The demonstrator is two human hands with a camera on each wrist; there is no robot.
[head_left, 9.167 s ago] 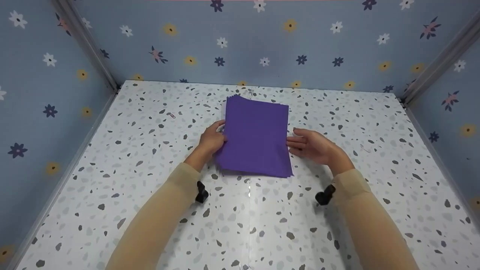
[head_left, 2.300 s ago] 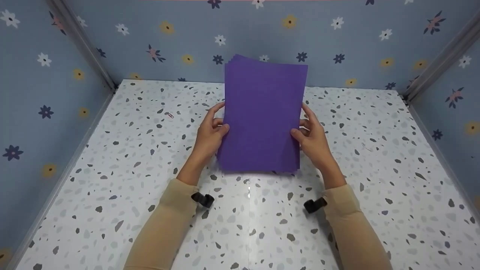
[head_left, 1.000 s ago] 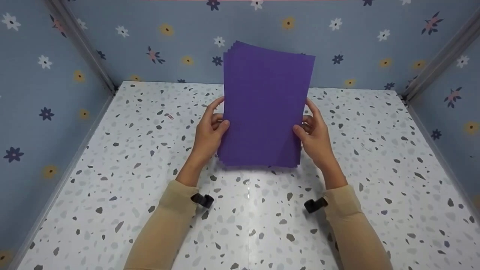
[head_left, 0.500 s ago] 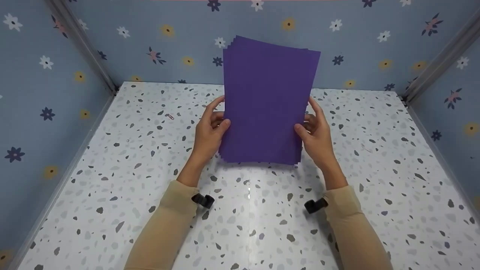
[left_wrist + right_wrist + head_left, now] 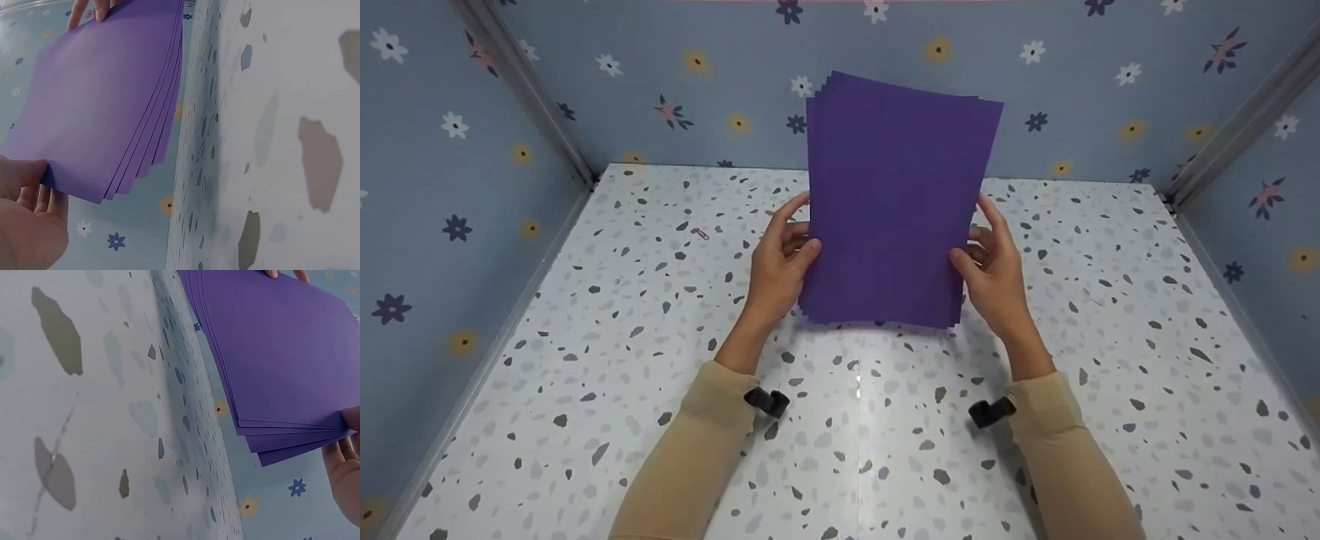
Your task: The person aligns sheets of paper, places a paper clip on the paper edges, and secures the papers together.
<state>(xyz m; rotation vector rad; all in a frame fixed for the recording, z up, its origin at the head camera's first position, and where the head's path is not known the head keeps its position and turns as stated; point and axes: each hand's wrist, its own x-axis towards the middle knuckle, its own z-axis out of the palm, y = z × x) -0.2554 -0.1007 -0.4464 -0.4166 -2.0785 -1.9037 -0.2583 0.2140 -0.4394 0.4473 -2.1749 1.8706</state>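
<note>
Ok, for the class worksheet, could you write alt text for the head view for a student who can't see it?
A left hand and a right hand hold a fanned stack of purple sheets by its side edges. A small paperclip lies left of it on a white speckled table, with a blue flowered wall behind.

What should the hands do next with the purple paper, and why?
I'd try tapping the purple sheets gently down on the speckled table: their edges are fanned out unevenly, and the left hand and right hand hold opposite sides, so a tap could line them up.
</note>
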